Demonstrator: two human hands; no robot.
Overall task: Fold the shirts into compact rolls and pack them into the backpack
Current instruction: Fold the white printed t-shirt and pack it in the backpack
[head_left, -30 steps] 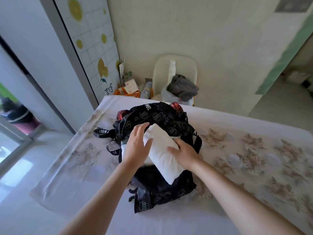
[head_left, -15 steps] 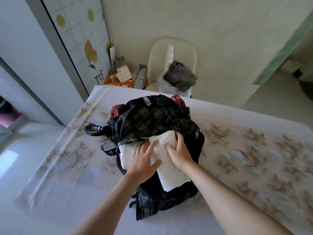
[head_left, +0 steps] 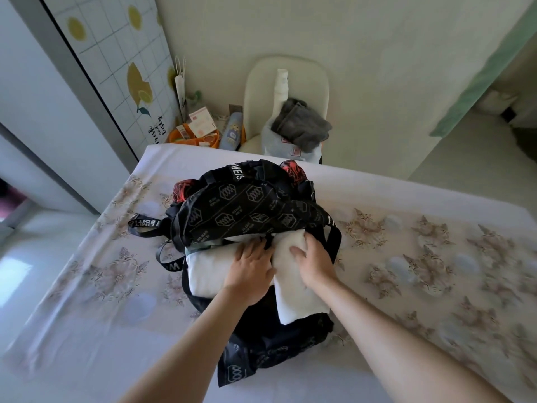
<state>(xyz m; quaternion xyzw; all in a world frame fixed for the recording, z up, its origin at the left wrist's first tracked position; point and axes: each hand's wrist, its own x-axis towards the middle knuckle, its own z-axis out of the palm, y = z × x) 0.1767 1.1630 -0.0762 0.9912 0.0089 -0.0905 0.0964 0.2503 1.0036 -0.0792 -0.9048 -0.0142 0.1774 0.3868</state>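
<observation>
1. Shirt roll [head_left: 300,298]: it lies under the right hand [head_left: 315,264]. Its far end is at the mouth of the backpack [head_left: 247,210] and its near end juts back beside the wrist. The right hand's fingers wrap round the far end with the thumb on top. The left hand [head_left: 252,269] lies flat just beside it, fingers straight and spread, tips at the flap's edge.
2. The step looks like seating this roll inside. It should go best if the right hand pushes along the roll's length while gripping all round, so the layers do not unwind. The left hand can press the neighbouring roll down and lift the flap to widen the mouth.
3. Second roll [head_left: 203,271]: it lies partly under the left hand and runs out to that hand's left, half inside the opening. It is white, soft and plump, and looks easily squashed.
4. The backpack is thin black fabric printed with white hexagons. It is limp and slumping, with webbing straps lettered in white. Red patches show at its far side, away from the hands.
5. The surface [head_left: 421,257] wears a smooth floral cloth. Beyond the backpack stands a pale chair [head_left: 261,91] holding a crumpled grey cloth [head_left: 302,126].
</observation>
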